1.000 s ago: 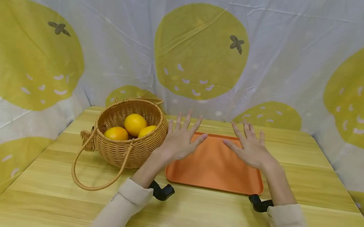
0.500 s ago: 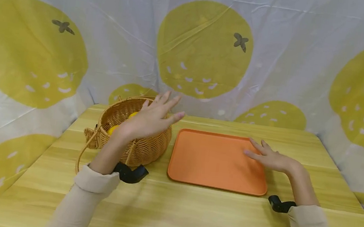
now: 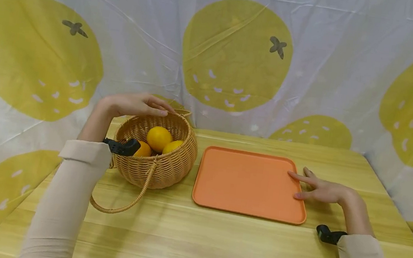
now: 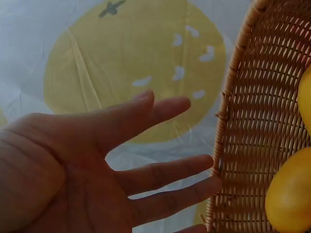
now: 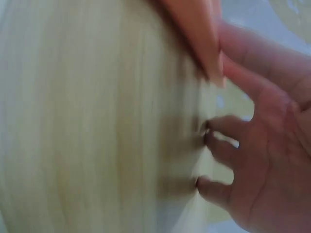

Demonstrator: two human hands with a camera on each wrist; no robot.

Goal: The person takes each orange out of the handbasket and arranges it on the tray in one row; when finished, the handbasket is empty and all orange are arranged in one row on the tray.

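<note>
A round wicker basket [image 3: 170, 172] stands left of centre, its handle hanging down in front. Inside lie smooth yellow-orange fruits [image 3: 159, 139], lemon-like in shape. My left hand [image 3: 136, 105] reaches over the basket's far left side. In the left wrist view its fingers are spread and nearly straight, two fingertips right at the basket rim [image 4: 221, 116]. An orange rectangular tray [image 3: 246, 183] lies flat to the right. At the tray's right edge is my right hand [image 3: 326, 192], thumb and forefinger extended over its rim; the other fingertips point down close to the tabletop in the right wrist view.
The wooden table [image 3: 192, 247] carries both basket and tray, a narrow gap between them. Behind and at the sides hangs a pale curtain [image 3: 326, 66] printed with big yellow fruit. A black wrist mount [image 3: 123, 146] overlaps the basket's left rim in the head view.
My left hand has gone left from over the tray's left side to the basket's far rim. The right hand has moved right and down to the tray's right edge. Basket and tray stay put.
</note>
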